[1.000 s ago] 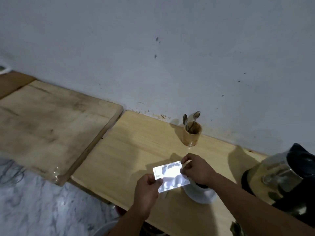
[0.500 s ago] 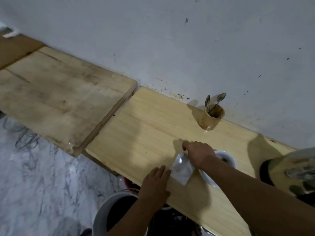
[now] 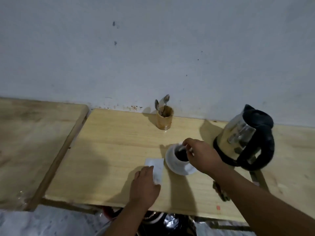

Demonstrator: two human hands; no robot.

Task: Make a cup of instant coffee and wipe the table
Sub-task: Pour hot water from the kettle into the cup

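Cup (image 3: 178, 158): white, upright on a white saucer (image 3: 184, 170), dark contents visible inside; it stands on the pale wooden desk (image 3: 110, 150), toward the front, left of the kettle.
Sachet (image 3: 156, 167): white, flat on the desk just left of the saucer, its near end under the left hand.
Kettle (image 3: 243, 138): steel body with black lid, handle and base, lid closed, standing near the wall, right of the cup.
Spoons (image 3: 161, 103): two metal ones, bowls up, leaning in a wooden holder (image 3: 165, 120) at the wall edge, behind the cup.
Item above cup: small, pale, at the rim; blurred, kind unclear.
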